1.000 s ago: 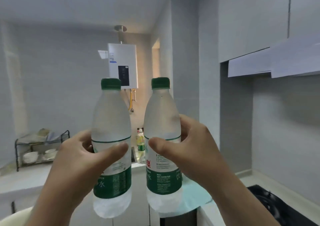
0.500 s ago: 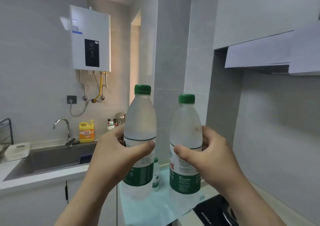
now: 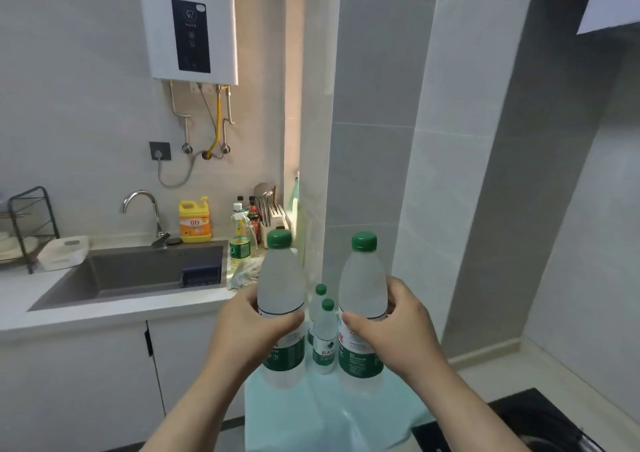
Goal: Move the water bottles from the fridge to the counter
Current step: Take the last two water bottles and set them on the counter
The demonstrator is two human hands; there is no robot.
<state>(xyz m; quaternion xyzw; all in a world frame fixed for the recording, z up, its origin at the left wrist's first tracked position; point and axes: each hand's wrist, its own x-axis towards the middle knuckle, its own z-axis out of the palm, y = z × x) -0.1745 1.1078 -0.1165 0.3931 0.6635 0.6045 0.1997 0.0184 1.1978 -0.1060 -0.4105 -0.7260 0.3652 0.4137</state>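
My left hand (image 3: 247, 330) grips a frosted water bottle (image 3: 281, 289) with a green cap and green label. In my right hand (image 3: 398, 327) is a second bottle of the same kind (image 3: 363, 285). Both are upright, low over a pale blue-green counter surface (image 3: 311, 413); whether their bases touch it I cannot tell. Between them, farther back, two smaller green-capped water bottles (image 3: 324, 334) stand on that surface by the tiled pillar. The fridge is out of view.
To the left is a steel sink (image 3: 138, 275) with a tap (image 3: 143, 209), a yellow detergent jug (image 3: 194, 221), a spray bottle and condiments. A dish rack (image 3: 27, 230) is far left. A black hob (image 3: 540, 424) lies at the lower right. A water heater hangs above.
My view has dropped and moved closer to the counter. Both hands have lowered the bottles toward the blue-green surface, and a second small bottle has come into sight between them.
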